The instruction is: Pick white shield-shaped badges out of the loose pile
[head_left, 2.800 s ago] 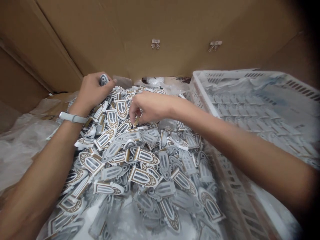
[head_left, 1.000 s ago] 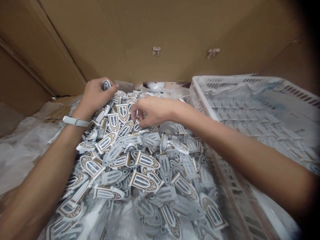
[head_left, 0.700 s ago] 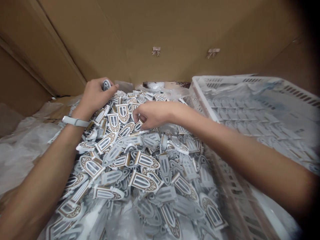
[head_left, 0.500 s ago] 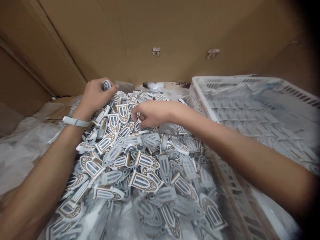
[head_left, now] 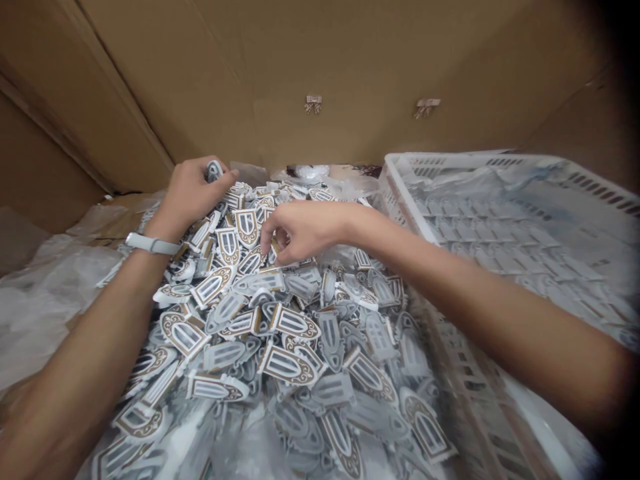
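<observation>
A large heap of small arched window-shaped plastic pieces point(head_left: 289, 363) fills the middle of the view, white with gold scrollwork on the fronts and plain grey-white on the backs. At the heap's far left edge, my left hand point(head_left: 193, 190) is closed around one arched window piece point(head_left: 215, 171), its pale tip showing between thumb and fingers. My right hand point(head_left: 303, 233) reaches in from the right, low over the heap's upper part. Its fingers curve downward, thumb and forefinger apart, with nothing visible between them. The fingertips are close to or touching pieces there.
To the right stands a white plastic crate point(head_left: 407, 200) with rows of pieces in clear film point(head_left: 500, 230). Crumpled plastic bags point(head_left: 35, 300) lie on the left. Behind rises a cardboard wall point(head_left: 350, 60) with two small bows point(head_left: 313, 104) on it.
My right hand has shifted slightly left and toward me, and its thumb and forefinger have spread a little. My left hand stays in place with its piece.
</observation>
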Demonstrator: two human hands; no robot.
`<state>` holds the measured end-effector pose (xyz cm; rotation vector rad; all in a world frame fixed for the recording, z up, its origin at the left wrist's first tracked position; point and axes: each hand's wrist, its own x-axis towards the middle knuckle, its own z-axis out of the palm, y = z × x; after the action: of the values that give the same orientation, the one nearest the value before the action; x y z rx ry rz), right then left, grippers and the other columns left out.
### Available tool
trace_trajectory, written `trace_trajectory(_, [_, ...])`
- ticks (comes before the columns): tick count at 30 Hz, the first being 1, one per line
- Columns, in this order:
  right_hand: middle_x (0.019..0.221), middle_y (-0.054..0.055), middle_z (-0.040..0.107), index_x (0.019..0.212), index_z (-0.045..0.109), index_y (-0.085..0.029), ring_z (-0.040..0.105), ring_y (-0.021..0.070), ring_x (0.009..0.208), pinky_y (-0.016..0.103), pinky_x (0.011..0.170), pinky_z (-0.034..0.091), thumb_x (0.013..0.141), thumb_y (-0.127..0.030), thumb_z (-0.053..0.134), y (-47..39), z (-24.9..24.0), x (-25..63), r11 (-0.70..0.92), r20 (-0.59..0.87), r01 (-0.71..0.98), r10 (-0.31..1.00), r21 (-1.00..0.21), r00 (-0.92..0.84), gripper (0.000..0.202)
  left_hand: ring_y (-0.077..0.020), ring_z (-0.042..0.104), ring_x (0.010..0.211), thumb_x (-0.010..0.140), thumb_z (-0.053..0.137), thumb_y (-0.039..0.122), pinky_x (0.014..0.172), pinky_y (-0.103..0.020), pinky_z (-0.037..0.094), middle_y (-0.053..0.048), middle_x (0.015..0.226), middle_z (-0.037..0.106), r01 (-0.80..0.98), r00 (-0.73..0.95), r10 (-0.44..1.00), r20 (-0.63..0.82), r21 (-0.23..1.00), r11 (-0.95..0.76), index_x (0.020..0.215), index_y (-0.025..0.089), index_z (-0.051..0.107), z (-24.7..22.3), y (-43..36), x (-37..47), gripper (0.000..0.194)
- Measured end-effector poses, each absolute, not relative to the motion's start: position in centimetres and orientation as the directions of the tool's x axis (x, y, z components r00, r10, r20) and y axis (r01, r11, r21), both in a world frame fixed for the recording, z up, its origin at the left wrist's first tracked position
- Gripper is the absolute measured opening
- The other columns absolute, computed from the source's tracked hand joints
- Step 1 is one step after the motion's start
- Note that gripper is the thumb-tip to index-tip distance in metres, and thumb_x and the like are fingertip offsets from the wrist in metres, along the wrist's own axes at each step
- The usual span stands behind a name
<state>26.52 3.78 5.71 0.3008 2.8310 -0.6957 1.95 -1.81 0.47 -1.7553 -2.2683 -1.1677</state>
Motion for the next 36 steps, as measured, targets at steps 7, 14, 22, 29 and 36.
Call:
trace_trajectory(7, [0.099, 0.005, 0.076, 0.126, 0.082, -0.016, 0.061, 0.0145, 0.079, 0.031, 0.078, 0.045, 0.087, -0.020, 0.080, 3.5, 6.0, 26.5, 0.869, -0.273, 0.271, 0.165, -0.415, -0.948, 0.039, -0.0235, 0.064, 0.084, 0.092, 0.061, 0.062, 0.083, -0.042, 0.050, -0.005, 0.084, 0.070, 0.851, -0.351, 0.809, 0.471, 0.521, 0.067, 0.083, 0.022, 0.068, 0.5, -1.9, 2.1, 0.041])
trace_trajectory(14, [0.103, 0.007, 0.077, 0.124, 0.078, -0.012, 0.061, 0.0140, 0.079, 0.030, 0.076, 0.043, 0.089, -0.030, 0.085, 3.7, 5.6, 26.4, 0.869, -0.245, 0.265, 0.174, -0.418, -0.954, 0.040, -0.0242, 0.064, 0.086, 0.091, 0.061, 0.061, 0.087, -0.043, 0.050, -0.006, 0.085, 0.070, 0.852, -0.352, 0.810, 0.469, 0.519, 0.070, 0.085, 0.021, 0.070, 0.5, -1.9, 2.0, 0.042])
trace_trajectory(22, [0.103, 0.007, 0.076, 0.121, 0.078, -0.012, 0.062, 0.0153, 0.083, 0.031, 0.079, 0.043, 0.090, -0.035, 0.087, 3.4, 5.2, 26.1, 0.876, -0.223, 0.254, 0.174, -0.410, -0.959, 0.040, -0.0229, 0.065, 0.084, 0.094, 0.062, 0.057, 0.083, -0.042, 0.051, -0.004, 0.084, 0.071, 0.856, -0.343, 0.810, 0.476, 0.514, 0.061, 0.084, 0.021, 0.071, 0.4, -1.8, 1.8, 0.039])
trace_trajectory(29, [0.100, 0.004, 0.075, 0.115, 0.079, -0.016, 0.059, 0.0140, 0.080, 0.032, 0.078, 0.040, 0.091, -0.038, 0.085, 3.5, 4.7, 26.1, 0.876, -0.192, 0.232, 0.164, -0.422, -0.968, 0.034, -0.0231, 0.064, 0.083, 0.093, 0.062, 0.058, 0.082, -0.042, 0.050, -0.005, 0.083, 0.071, 0.857, -0.333, 0.807, 0.488, 0.513, 0.043, 0.083, 0.021, 0.070, 0.4, -1.8, 1.8, 0.039])
trace_trajectory(36, [0.105, 0.005, 0.075, 0.119, 0.079, -0.016, 0.060, 0.0147, 0.083, 0.032, 0.078, 0.040, 0.091, -0.040, 0.085, 3.5, 4.5, 26.1, 0.885, -0.178, 0.227, 0.168, -0.406, -0.970, 0.038, -0.0238, 0.066, 0.085, 0.094, 0.061, 0.061, 0.085, -0.043, 0.052, -0.004, 0.084, 0.070, 0.862, -0.338, 0.812, 0.476, 0.504, 0.064, 0.084, 0.023, 0.070, 0.4, -1.8, 1.8, 0.040])
